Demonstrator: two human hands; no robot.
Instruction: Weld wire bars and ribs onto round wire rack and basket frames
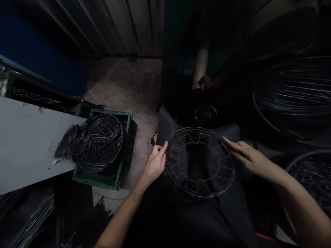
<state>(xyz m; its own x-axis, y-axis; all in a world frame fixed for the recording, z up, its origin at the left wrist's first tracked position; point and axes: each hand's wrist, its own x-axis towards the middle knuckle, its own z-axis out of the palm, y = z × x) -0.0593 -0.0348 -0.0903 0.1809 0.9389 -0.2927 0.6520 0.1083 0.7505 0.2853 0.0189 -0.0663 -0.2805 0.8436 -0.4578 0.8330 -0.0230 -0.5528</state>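
Holding the round wire frame [199, 162] flat on dark cloth [181, 217] before us, we pinch its rim at nine o'clock with our left hand [155, 164]. Our right hand [248, 158] lies stretched along the rim at two o'clock; we cannot tell whether it grips. Farther out at nine o'clock, a green crate [98, 181] holds stacked wire rings [98, 141].

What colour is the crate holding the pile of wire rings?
Green; the crate shows clearest in the head view.
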